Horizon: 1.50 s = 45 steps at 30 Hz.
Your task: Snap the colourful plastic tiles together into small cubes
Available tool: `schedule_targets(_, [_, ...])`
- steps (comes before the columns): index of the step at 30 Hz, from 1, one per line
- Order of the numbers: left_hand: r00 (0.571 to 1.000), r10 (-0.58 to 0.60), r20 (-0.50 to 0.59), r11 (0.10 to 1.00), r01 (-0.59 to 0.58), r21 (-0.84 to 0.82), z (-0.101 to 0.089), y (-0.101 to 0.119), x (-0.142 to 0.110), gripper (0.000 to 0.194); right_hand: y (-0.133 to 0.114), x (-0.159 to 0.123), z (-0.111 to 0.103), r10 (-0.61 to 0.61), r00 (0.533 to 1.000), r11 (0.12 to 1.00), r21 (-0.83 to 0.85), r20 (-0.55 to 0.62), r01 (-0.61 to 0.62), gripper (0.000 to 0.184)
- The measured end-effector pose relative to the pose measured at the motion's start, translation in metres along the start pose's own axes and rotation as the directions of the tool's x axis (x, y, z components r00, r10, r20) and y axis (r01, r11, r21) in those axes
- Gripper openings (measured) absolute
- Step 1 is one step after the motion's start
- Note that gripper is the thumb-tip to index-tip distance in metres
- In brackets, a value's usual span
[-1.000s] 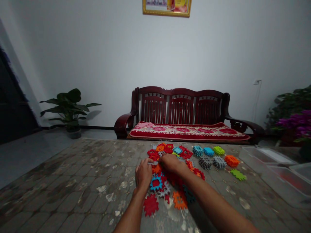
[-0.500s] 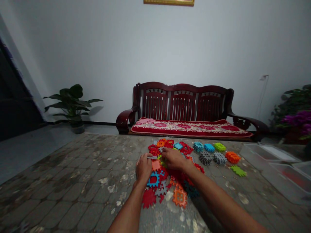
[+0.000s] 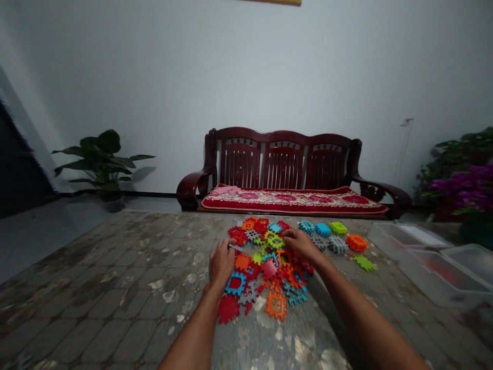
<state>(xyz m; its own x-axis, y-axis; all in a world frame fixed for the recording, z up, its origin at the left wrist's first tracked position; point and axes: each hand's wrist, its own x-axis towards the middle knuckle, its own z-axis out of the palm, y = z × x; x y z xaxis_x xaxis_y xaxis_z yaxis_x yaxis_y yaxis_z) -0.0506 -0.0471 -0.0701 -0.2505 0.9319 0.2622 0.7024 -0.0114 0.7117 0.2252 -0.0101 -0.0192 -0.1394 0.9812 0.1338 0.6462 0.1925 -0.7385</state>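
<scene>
On the mottled table [image 3: 115, 288], two hands among plastic tiles

Left hand [image 3: 222, 264] is pinching a small grey piece [image 3: 235, 247] at the edge of a heap of colourful gear-shaped tiles [image 3: 265, 270]. Right hand [image 3: 302, 245] lies curved on the heap; if it grasps something, I cannot tell. Stacked tiles [image 3: 331, 236] stand just beside, near clear plastic bins [image 3: 427, 262].

This is a living room in a home. A dark red wooden settee [image 3: 283, 164] with slatted backs and curved arms stands against a plain pale wall [image 3: 154, 77], and a red floral cushion [image 3: 292, 200] lies along its seat. A leafy potted plant [image 3: 102, 164] sits on the floor to its left, and a plant with magenta flowers [image 3: 462, 185] shows at the right. The bottom edge of a gold picture frame [image 3: 275, 1] shows at the top of the wall. In the foreground is a table with a patterned stone-look cover [image 3: 115, 257].
</scene>
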Motion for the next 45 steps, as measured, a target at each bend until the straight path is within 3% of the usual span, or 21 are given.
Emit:
schedule_targets(7, [1.0,0.016,-0.016,1.0,-0.016,-0.006,0.003,-0.005,0.002,0.038,-0.01,-0.014,0.006,0.032,0.997,0.959,-0.278,-0.068,-0.049,0.039])
schedule_targets(11, [0.999,0.04,0.025,0.999,-0.04,0.003,-0.001,-0.003,0.001,0.041,-0.027,-0.018,0.016,0.03,0.997,0.861,-0.505,-0.071,-0.062,0.062])
schedule_targets(14, [0.997,0.055,0.057,0.998,-0.055,-0.007,-0.004,0.0,0.001,0.042,-0.037,-0.019,0.021,0.047,0.997,0.806,-0.588,-0.057,-0.072,0.064])
schedule_targets(21, [0.998,0.037,0.048,0.999,-0.036,-0.017,-0.005,0.003,0.0,0.044,-0.038,-0.021,0.024,0.045,0.998,0.804,-0.592,-0.04,-0.06,0.043])
schedule_targets(29, [0.998,0.047,0.039,0.999,-0.046,-0.018,-0.003,0.0,0.002,0.043,-0.041,-0.018,0.031,0.027,0.996,0.82,-0.569,-0.083,-0.069,0.052])
schedule_targets(38, [0.994,0.065,0.086,0.998,-0.064,-0.007,0.0,-0.005,0.003,0.042,-0.06,-0.012,0.042,0.006,1.0,0.782,-0.623,-0.028,-0.022,0.067])
schedule_targets(45, [0.996,0.038,0.081,0.999,-0.039,0.017,-0.002,0.0,0.002,0.039,-0.054,-0.008,0.047,-0.026,0.999,0.756,-0.655,-0.026,0.003,0.05])
